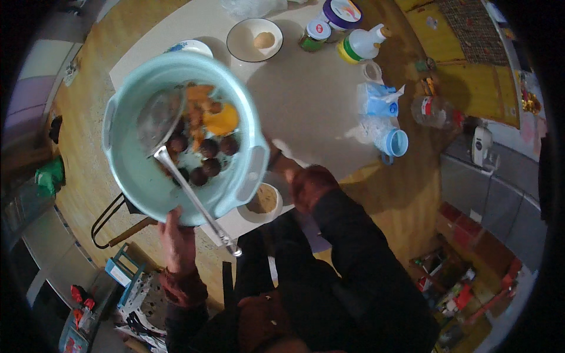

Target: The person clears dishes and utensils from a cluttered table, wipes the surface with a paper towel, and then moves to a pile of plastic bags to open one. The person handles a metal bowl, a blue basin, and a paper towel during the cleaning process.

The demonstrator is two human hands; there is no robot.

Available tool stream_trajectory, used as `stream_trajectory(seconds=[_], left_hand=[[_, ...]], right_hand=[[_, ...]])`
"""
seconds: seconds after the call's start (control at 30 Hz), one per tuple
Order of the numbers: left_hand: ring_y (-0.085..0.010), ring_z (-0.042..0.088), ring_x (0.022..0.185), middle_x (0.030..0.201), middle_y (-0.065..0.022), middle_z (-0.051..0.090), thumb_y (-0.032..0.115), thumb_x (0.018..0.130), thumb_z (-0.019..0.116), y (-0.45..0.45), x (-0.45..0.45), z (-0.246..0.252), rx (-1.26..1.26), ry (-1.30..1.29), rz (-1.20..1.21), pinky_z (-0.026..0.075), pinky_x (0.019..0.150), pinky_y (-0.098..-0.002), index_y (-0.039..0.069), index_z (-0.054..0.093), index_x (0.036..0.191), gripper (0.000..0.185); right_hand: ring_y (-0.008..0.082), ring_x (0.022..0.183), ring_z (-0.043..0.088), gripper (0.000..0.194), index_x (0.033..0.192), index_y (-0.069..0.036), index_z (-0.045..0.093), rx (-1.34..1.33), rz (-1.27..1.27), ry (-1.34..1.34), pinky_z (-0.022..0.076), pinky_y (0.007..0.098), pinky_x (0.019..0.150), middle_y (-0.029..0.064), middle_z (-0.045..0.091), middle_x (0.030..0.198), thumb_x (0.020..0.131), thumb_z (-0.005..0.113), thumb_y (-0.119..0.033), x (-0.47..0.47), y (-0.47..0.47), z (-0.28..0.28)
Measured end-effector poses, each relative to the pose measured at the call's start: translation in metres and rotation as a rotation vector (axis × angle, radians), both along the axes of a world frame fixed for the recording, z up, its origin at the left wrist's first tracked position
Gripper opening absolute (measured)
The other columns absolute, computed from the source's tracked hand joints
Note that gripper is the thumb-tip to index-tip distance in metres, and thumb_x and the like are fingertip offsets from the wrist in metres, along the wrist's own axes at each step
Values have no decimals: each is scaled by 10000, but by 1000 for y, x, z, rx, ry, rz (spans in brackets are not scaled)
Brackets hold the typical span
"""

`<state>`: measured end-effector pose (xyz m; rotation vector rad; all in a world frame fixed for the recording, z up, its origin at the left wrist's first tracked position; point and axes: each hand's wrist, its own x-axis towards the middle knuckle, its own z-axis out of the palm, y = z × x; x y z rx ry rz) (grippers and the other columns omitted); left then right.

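Note:
A light-blue plastic basin [132,176] is held up between my two hands, tilted towards the camera. My left hand [175,240] grips its near rim, thumb over the edge. My right hand [280,159] supports it at the right side, its fingers mostly hidden behind the wall and handle. Inside lie a metal skimmer or ladle [190,194], its handle jutting over the near rim, several dark round balls [209,148], an orange-yellow round thing [222,120] and brownish pieces [196,106]. Just below the basin's right handle stands a white bowl [279,207] of tan crumbly stuff [263,199].
On the table [309,101] stand a white bowl with a tan lump [264,40], a green-filled jar [316,35], a purple-lidded tub [342,13], a spray bottle [361,44], a blue tissue pack [377,99] and a blue mug [396,142]. A wooden handle [132,230] projects beneath the basin.

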<state>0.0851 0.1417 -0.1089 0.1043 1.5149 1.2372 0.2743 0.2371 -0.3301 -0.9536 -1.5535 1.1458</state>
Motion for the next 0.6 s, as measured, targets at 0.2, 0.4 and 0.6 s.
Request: stream_trajectory(seconds=[0.2, 0.4, 0.6], left_hand=[[-167, 517, 801, 903, -68, 527, 98, 764, 522, 28, 66, -25, -15, -67, -244, 438, 684, -303, -12, 473, 970, 239], [-195, 552, 739, 865, -117, 550, 161, 766, 495, 57, 146, -73, -34, -181, -512, 474, 610, -307, -59, 472, 976, 306], [-191, 549, 725, 847, -111, 566, 153, 752, 475, 64, 185, -142, 26, -155, -514, 469, 577, -298, -46, 469, 1008, 323]], right_hand=[[241, 709, 534, 163, 790, -27, 565, -271, -334, -418, 426, 340, 599, 106, 568, 809, 660, 471, -4, 141, -85, 58], [289, 829, 531, 272, 925, -37, 569, -238, -279, -682, 418, 354, 749, 132, 565, 885, 692, 465, 55, 202, -198, 74], [279, 851, 539, 262, 915, -51, 586, -453, -348, -708, 422, 343, 759, 129, 575, 893, 700, 467, 40, 185, -254, 88]])
